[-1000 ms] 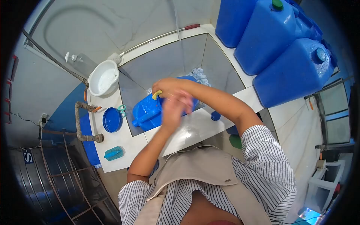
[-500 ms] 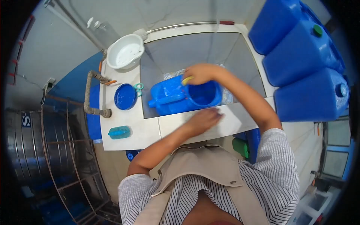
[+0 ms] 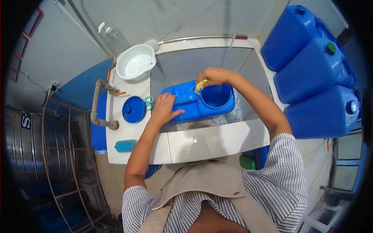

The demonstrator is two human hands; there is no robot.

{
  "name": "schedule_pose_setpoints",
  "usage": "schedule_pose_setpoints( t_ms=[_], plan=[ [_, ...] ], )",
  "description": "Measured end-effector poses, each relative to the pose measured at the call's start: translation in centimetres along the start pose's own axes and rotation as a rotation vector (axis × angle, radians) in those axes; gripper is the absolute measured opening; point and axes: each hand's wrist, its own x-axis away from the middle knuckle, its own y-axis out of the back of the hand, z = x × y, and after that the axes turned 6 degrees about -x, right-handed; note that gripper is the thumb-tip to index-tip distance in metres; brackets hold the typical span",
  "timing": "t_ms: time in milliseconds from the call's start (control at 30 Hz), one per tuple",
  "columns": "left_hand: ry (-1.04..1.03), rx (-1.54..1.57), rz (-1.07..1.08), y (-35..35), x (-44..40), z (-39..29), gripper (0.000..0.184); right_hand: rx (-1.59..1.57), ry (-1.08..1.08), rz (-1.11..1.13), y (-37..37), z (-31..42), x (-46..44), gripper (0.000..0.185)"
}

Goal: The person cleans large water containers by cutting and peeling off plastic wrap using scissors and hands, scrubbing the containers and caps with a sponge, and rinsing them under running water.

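Note:
A blue plastic water jug (image 3: 188, 112) lies on its side over the tiled basin, its wide round mouth facing up on the right. My left hand (image 3: 164, 109) grips the jug's left end, thumb pointing right and fingers over the top. In the fingers of my right hand (image 3: 217, 76) is a yellow sponge (image 3: 200, 86), pressed on the jug near the left rim of the mouth. Part of the sponge is hidden by those fingers. Suds and clear plastic-looking items show in the basin below the jug.
On the left ledge are a white basin (image 3: 136, 62), a round blue lid (image 3: 134, 109), a teal ring-handled item (image 3: 148, 103) and a teal brush (image 3: 125, 146). A pipe (image 3: 94, 101) juts beside them. Several big blue jugs (image 3: 314, 112) line the right.
My left hand has moved from the front ledge onto the jug's left end. The jug has turned slightly, and my right hand with the sponge has shifted a little right.

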Motion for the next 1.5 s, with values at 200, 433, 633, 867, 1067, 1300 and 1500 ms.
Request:
schedule_pose_setpoints(
  t_ms=[200,433,633,867,1067,1300,1500],
  plan=[
    [0.138,0.034,0.130,-1.3,-10.1,-2.6,0.035,-0.766,-0.545,-0.660,3.1,-4.2,8.3,0.042],
    [0.616,0.159,0.105,-2.6,-13.4,-6.3,0.031,0.378,-0.552,-1.321,-10.5,-3.4,3.7,0.046],
    [0.839,0.289,0.170,-2.7,-14.4,-7.2,0.047,0.071,-0.476,-1.361,-7.0,-4.5,2.5,0.039],
    [0.909,0.294,0.015,-4.3,-11.0,-2.9,0.054,0.077,-0.049,-0.572,-8.2,-1.6,1.7,0.031],
    [0.974,0.374,-0.126,-5.8,-5.1,-0.4,0.048,-0.203,0.123,-0.351,-7.1,-1.3,-5.4,0.022],
    [1.089,0.440,-0.147,-7.5,-1.2,1.8,0.048,0.210,0.027,-0.535,-0.8,-2.6,-30.0,0.028],
    [1.050,0.596,-0.189,-8.8,-0.7,2.9,0.042,0.384,-0.331,-0.135,-4.0,-1.8,-35.3,0.041]
  ],
)
